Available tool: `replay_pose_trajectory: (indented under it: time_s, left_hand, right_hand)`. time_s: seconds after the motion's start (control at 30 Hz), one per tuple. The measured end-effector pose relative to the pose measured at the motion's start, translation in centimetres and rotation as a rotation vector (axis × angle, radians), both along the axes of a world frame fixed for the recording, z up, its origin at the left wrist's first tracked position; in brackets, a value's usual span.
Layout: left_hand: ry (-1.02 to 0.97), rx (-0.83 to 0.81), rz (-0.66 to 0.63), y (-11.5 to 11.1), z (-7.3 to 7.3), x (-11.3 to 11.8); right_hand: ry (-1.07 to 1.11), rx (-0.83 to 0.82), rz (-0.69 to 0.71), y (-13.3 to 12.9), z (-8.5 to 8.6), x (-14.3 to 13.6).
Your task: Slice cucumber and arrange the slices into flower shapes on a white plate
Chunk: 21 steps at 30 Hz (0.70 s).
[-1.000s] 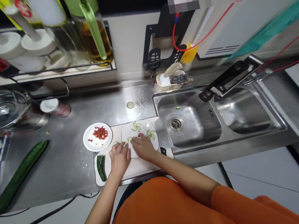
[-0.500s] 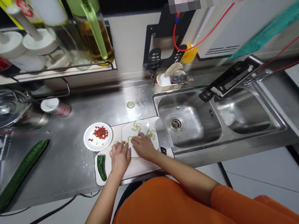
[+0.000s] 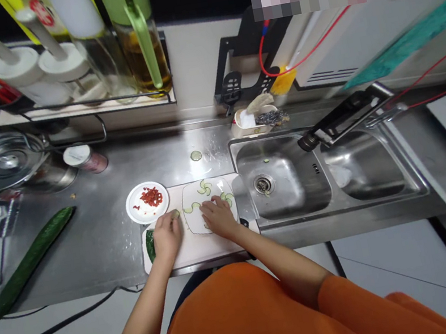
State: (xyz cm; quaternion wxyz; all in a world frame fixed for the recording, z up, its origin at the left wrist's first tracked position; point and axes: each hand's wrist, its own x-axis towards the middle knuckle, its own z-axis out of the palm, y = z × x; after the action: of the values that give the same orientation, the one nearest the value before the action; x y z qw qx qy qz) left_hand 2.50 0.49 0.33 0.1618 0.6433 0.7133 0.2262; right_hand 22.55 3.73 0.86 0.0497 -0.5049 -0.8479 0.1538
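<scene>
My left hand (image 3: 168,236) is over the left part of the white cutting board (image 3: 220,247), its fingertips closed on a cucumber slice (image 3: 176,214). Partly behind that hand lies a short cucumber piece (image 3: 149,245). A squarish white plate (image 3: 197,225) rests on the board, with curved cucumber slices (image 3: 205,187) arranged near its edges. My right hand (image 3: 219,219) lies over the plate's right side, fingers stretched out and apart, near the slices (image 3: 227,198) there. Whatever is under its palm is hidden. Touching the board's back left corner is a round white plate (image 3: 131,205) of chopped red bits (image 3: 151,197).
A knife blade (image 3: 247,200) lies at the board's right end, beside the double sink (image 3: 289,178). One cucumber slice (image 3: 196,155) sits behind the board. On the left are a long cucumber (image 3: 29,267), a lidded pot (image 3: 2,165) and a small can (image 3: 86,159).
My left hand has moved left, away from the squarish plate, and now pinches a cucumber slice. The right hand has shifted slightly right, uncovering curved slices at the plate's left edge.
</scene>
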Motion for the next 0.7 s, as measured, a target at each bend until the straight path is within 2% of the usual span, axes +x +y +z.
replay_pose_trajectory:
  time_s: [0.13, 0.33, 0.47, 0.7]
  left_hand:
    - [0.123, -0.165, 0.097, 0.0, 0.0, -1.1]
    - [0.267, -0.36, 0.17, 0.3, 0.9, 0.8]
    - [0.274, -0.391, 0.194, 0.4, 1.3, 1.7]
    - [0.178, -0.36, 0.27, 0.5, 1.2, 1.4]
  right_hand:
    - [0.03, 0.002, -0.052, -0.4, 0.1, 0.8]
    - [0.023, -0.011, -0.115, -1.6, 0.4, 1.1]
    - [0.024, -0.013, -0.115, -2.3, 1.0, 1.2]
    - [0.033, -0.03, -0.12, -2.9, 1.2, 1.3]
